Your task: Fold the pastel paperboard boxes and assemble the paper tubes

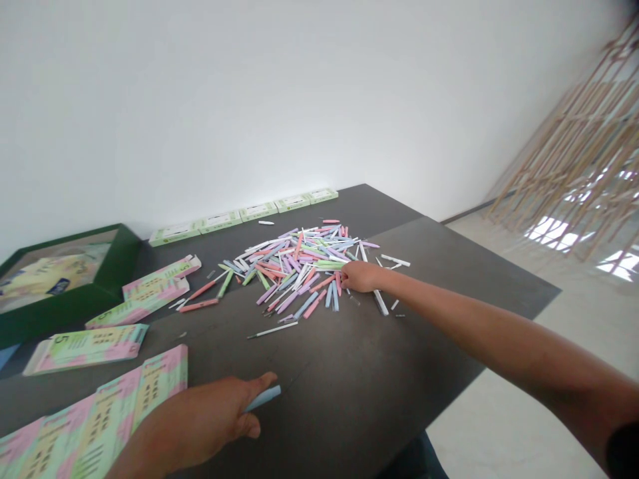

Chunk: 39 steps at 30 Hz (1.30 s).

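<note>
My left hand (214, 414) is closed round a light blue pen piece (263, 398) above the near part of the dark table (319, 426); one end sticks out past the fingers. At the right edge of a loose heap of pastel pen pieces (299, 259) is my right hand (362, 276), its fingers pinched together. What lies between those fingertips is hidden. The heap mixes pink, purple, blue, green and white pieces. A thin pen refill (272, 330) lies in front of it, and a clear piece (381, 303) rests near my right wrist.
Printed pink-and-green boxes (160, 379) lie at the near left, with further boxes (90, 349) behind them. A green open box (114, 266) holding plastic packets (54, 273) stands at far left. Several light green boxes (219, 221) line the wall. Bamboo-like poles (574, 146) stand at right.
</note>
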{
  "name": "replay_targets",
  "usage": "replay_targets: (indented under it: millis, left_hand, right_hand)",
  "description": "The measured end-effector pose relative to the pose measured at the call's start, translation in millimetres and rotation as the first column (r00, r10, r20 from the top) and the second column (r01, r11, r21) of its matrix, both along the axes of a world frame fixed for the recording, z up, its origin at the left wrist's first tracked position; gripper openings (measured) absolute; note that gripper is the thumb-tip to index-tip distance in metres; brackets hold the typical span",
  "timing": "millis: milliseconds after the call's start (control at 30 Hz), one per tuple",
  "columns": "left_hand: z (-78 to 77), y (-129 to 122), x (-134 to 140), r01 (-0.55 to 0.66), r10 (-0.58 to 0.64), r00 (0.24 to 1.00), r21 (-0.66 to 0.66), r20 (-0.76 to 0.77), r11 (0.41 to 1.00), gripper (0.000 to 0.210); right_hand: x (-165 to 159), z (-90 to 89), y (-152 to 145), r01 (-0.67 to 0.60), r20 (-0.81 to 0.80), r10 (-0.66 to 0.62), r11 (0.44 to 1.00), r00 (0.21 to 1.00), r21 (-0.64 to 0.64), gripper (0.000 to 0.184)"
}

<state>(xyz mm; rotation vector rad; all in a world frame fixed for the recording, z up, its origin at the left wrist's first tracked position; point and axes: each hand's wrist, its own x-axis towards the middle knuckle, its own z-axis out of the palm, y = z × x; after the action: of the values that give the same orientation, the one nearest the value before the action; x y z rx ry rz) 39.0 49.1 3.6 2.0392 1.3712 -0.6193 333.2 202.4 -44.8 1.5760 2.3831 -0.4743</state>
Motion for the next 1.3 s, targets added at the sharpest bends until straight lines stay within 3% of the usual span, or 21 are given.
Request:
replay_targets:
  millis: [233,833,1300]
  left_hand:
    - [2.8,-1.3,3.0,-0.016,0.016,1.0,-0.014,-0.021,1.0,0.061]
    - [1.3,-5.9,3.3,-0.01,0.009,0.999,-0.011,-0.045,1.0,0.06]
    - [-1.8,-8.1,-0.8,-0.052,0.051,0.998,0.029,0.025,0.998,0.058]
  right_hand:
    - [-1.1,-2.5,0.0,-0.074,0.019,0.074,0.997,0.997,0.003,0.025]
    - [-1.4,-0.6,-0.7,-0.094,0.062,0.094,0.996,0.994,-0.001,0.029]
    - [-4.2,0.5,1.8,-0.096,0.102,0.099,0.995,0.99,-0.038,0.028]
